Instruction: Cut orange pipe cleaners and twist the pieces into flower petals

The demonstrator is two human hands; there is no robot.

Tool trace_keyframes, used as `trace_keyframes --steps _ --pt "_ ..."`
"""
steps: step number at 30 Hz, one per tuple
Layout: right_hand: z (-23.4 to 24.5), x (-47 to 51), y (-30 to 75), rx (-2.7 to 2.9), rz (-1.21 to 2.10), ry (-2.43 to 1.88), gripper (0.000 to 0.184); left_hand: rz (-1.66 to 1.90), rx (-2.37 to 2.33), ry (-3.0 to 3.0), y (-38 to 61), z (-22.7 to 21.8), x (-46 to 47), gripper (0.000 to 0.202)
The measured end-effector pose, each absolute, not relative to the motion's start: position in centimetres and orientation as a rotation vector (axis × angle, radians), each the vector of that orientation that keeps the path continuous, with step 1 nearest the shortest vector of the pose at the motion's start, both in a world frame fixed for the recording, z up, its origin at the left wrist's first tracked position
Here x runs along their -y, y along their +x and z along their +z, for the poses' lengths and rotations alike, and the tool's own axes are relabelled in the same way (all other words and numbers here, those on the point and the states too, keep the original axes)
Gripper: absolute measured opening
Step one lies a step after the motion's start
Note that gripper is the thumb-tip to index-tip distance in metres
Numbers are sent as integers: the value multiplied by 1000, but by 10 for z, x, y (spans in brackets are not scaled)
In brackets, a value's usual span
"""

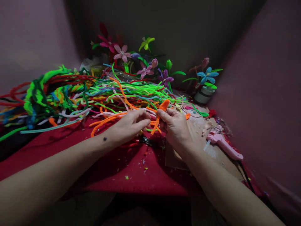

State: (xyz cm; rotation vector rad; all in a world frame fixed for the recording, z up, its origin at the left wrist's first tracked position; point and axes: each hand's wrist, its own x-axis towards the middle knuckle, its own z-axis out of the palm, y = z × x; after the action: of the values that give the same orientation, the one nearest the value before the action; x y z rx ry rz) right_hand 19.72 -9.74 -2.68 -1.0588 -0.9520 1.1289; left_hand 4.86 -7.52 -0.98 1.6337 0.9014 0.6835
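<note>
My left hand (131, 125) and my right hand (174, 125) meet over a red cloth (105, 163). Both are closed in a pinch on orange pipe cleaner pieces (158, 118). A folded orange loop (164, 104) sticks up above my right fingers. More orange strands trail left from my left hand into a big heap of coloured pipe cleaners (94, 91). The fingertips of both hands are almost touching.
A pink glue gun (223, 145) lies on a brown board (207, 150) to the right, its black cord running off toward the near right. Finished pipe-cleaner flowers (145, 67) stand at the back, one blue flower (208, 75) in a small pot. Scraps litter the cloth.
</note>
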Motion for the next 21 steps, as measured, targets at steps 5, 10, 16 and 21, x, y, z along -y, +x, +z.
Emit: trace_keyframes --steps 5,10,16,21 --pt "-26 101 194 975 1326 -1076 25 876 -956 1751 40 -5 67 29" --pt "-29 103 195 1023 1459 -997 24 862 -956 1651 39 -7 66 18" --pt "-29 104 194 1057 1393 -1074 22 842 -907 1614 39 -6 67 23" --pt "-30 105 192 1140 1324 -1146 25 848 -933 1639 41 -6 70 12"
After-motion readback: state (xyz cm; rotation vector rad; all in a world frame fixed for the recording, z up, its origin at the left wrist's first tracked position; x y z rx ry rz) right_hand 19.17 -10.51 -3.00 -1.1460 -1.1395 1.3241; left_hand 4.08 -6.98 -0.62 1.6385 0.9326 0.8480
